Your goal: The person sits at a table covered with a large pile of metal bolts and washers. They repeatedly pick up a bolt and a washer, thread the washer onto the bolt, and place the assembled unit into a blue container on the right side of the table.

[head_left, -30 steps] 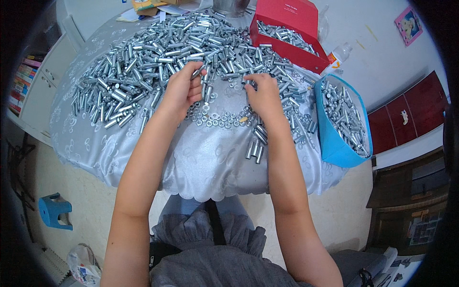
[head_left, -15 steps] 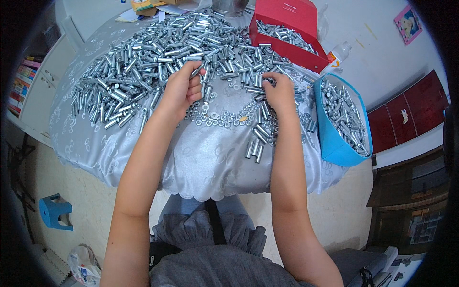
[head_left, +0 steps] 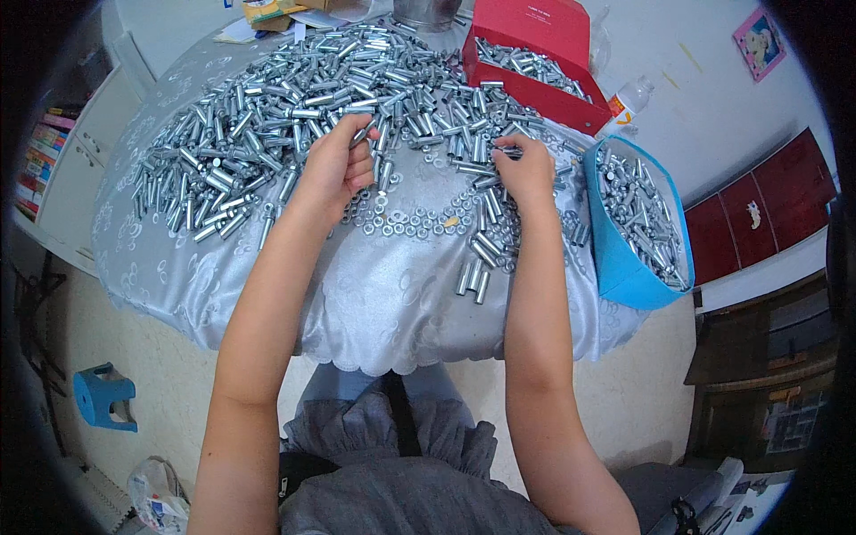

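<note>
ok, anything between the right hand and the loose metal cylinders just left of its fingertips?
Nothing visible. The right hand is right at the loose metal cylinders. The row of nuts lies off to the left, nearer the person. Can't tell whether the fingertips touch a cylinder.

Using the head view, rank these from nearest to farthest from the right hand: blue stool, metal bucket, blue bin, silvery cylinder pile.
From the right hand:
1. Silvery cylinder pile: on the table, reaching right up to the fingertips.
2. Blue bin: just to the right.
3. Metal bucket: table's far side, leftward.
4. Blue stool: on the floor, far left.
</note>
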Action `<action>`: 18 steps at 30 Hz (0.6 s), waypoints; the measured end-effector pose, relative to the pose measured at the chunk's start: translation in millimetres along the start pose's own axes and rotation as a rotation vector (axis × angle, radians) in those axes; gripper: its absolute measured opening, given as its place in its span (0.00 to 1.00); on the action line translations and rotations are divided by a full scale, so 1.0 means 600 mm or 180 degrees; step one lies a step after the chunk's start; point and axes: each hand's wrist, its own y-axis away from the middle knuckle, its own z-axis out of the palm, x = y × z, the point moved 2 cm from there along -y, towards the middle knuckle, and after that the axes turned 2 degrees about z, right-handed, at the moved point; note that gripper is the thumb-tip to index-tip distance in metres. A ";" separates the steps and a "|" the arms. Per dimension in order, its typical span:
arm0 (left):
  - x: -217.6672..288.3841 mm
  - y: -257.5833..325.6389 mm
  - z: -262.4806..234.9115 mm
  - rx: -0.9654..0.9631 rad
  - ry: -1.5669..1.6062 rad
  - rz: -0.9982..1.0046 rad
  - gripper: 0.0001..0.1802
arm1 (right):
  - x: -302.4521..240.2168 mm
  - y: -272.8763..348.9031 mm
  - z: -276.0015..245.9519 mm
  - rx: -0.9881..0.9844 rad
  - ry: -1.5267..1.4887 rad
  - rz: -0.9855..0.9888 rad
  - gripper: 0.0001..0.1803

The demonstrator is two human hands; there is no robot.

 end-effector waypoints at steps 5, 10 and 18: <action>-0.001 0.000 0.000 -0.0040 0.0004 0.0026 0.13 | -0.019 0.016 0.018 -0.0106 0.0198 -0.0666 0.07; 0.001 0.001 0.001 -0.0038 0.0012 0.0002 0.13 | -0.027 0.024 0.016 -0.0092 0.0494 -0.0590 0.08; 0.001 0.002 0.001 -0.0017 0.0026 0.0009 0.13 | -0.036 0.031 -0.001 -0.0279 0.0683 -0.0465 0.08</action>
